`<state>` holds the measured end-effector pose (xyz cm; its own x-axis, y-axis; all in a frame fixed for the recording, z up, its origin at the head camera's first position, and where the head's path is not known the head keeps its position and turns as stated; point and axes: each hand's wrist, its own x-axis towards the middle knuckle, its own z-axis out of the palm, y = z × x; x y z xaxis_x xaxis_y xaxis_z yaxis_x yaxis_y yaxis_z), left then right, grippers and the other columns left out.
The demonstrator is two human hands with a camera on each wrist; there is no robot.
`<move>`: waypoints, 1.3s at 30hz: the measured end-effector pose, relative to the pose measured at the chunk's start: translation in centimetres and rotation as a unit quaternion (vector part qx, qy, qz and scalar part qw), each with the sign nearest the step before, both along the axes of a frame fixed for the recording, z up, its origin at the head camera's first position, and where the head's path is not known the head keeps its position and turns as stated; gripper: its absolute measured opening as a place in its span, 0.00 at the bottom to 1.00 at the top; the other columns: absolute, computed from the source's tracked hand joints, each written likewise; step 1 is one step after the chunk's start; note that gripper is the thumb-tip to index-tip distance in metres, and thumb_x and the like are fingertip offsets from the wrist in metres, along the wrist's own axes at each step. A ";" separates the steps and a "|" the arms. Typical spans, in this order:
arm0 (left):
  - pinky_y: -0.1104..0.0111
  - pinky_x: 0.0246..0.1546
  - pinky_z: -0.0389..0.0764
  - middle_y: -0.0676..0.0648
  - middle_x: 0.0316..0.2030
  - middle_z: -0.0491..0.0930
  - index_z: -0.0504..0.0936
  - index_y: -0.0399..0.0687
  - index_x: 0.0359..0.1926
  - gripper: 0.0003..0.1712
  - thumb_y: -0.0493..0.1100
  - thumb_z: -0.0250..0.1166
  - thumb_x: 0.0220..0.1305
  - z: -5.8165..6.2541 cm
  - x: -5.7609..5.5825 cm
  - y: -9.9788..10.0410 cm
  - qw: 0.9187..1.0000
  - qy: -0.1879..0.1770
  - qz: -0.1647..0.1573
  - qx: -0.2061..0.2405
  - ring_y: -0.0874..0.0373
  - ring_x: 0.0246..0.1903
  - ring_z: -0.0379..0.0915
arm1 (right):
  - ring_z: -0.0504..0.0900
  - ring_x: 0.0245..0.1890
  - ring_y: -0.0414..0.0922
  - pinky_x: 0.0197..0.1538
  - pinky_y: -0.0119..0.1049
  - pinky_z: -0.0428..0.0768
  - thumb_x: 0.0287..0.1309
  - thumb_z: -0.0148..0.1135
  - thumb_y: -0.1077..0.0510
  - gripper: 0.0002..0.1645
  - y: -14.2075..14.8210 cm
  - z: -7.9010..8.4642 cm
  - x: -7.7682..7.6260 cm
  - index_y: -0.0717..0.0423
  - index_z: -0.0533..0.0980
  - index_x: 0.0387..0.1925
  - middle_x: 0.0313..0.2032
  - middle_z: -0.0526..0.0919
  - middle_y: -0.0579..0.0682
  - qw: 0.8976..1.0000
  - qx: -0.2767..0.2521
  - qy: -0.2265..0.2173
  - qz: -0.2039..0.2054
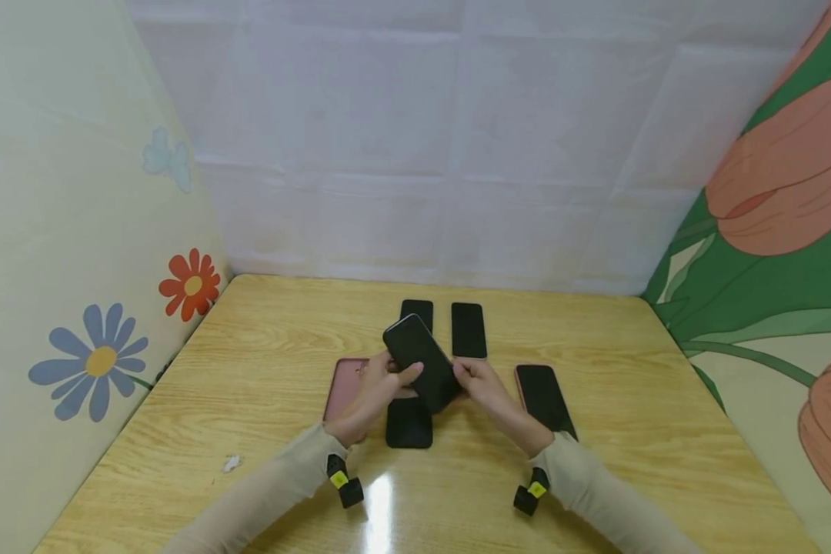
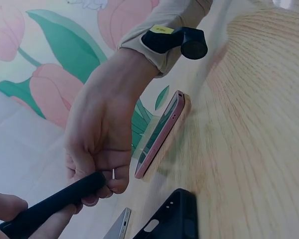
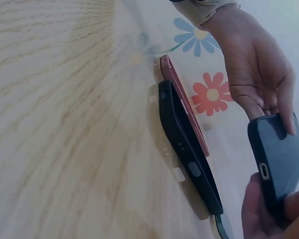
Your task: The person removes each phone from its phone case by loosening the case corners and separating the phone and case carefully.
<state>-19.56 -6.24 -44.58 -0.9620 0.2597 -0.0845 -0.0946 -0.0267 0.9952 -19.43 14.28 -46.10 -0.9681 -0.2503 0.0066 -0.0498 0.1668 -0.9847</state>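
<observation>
A dark phone (image 1: 415, 355) is held tilted above the table between both hands; a black case with a side cutout appears to be around it in the right wrist view. My left hand (image 1: 376, 388) grips its left side, thumb across the front. My right hand (image 1: 483, 385) pinches its right edge; in the left wrist view the right-hand fingers (image 2: 117, 184) curl at its end. Beneath the hands lies a black phone case (image 1: 408, 425), whose raised rim and cutouts show in the right wrist view (image 3: 182, 144). The left forearm and hand partly cover a pink phone case (image 1: 345, 385).
Two dark phones, one at the back left (image 1: 418, 309) and one at the back right (image 1: 468, 329), lie beyond the hands. A pink-edged phone (image 1: 544, 394) is beside the right forearm. A small white scrap (image 1: 231, 463) lies on the wooden table (image 1: 277, 331) at left. Fabric walls (image 1: 422, 154) surround it.
</observation>
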 end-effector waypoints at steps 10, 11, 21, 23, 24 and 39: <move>0.56 0.47 0.83 0.34 0.53 0.77 0.67 0.34 0.64 0.26 0.36 0.63 0.68 0.5 0.5 0.3 0.999 0.009 -0.030 0.030 0.43 0.51 0.78 | 0.76 0.30 0.45 0.31 0.35 0.79 0.74 0.43 0.69 0.16 -1.4 0.3 0.1 0.73 0.77 0.36 0.32 0.78 0.53 0.994 0.019 -0.020 -0.107; 0.56 0.46 0.83 0.34 0.53 0.77 0.67 0.33 0.64 0.26 0.34 0.62 0.68 0.5 0.5 0.3 0.999 0.011 -0.030 0.030 0.43 0.51 0.78 | 0.76 0.30 0.45 0.31 0.35 0.79 0.74 0.42 0.69 0.16 -1.4 0.3 0.1 0.73 0.77 0.36 0.32 0.78 0.53 0.994 0.024 -0.021 -0.109; 0.56 0.47 0.83 0.35 0.54 0.77 0.66 0.38 0.68 0.27 0.30 0.58 0.70 0.5 0.8 0.1 0.999 0.028 -0.031 0.012 0.43 0.50 0.79 | 0.74 0.29 0.44 0.31 0.34 0.77 0.74 0.41 0.69 0.17 -1.3 0.6 0.1 0.71 0.76 0.35 0.29 0.75 0.52 0.994 0.040 -0.036 -0.094; 0.56 0.47 0.83 0.34 0.54 0.77 0.66 0.38 0.68 0.27 0.29 0.57 0.69 0.4 0.7 0.1 0.999 0.029 -0.030 0.013 0.42 0.50 0.79 | 0.74 0.30 0.44 0.32 0.34 0.77 0.74 0.41 0.69 0.17 -1.2 0.5 0.1 0.71 0.75 0.33 0.28 0.74 0.51 0.994 0.038 -0.044 -0.091; 0.56 0.47 0.83 0.34 0.54 0.76 0.65 0.37 0.68 0.28 0.29 0.57 0.69 0.4 0.7 0.2 0.999 0.031 -0.031 0.013 0.42 0.50 0.79 | 0.74 0.30 0.44 0.32 0.34 0.76 0.74 0.41 0.69 0.17 -1.2 0.4 0.0 0.71 0.75 0.32 0.28 0.73 0.51 0.994 0.034 -0.049 -0.089; 0.53 0.45 0.84 0.33 0.55 0.78 0.70 0.34 0.64 0.24 0.26 0.56 0.68 0.1 0.8 0.2 0.998 0.045 -0.043 0.018 0.43 0.49 0.80 | 0.77 0.30 0.39 0.37 0.30 0.77 0.71 0.38 0.71 0.15 -0.2 -0.1 0.0 0.74 0.74 0.42 0.29 0.77 0.46 0.995 -0.040 -0.096 0.004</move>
<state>-18.81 -6.08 -44.51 -0.9395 0.3423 0.0116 -0.0087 -0.0577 0.9983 -19.44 14.12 -46.20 -0.9516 -0.2634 -0.1580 0.1396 0.0873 -0.9863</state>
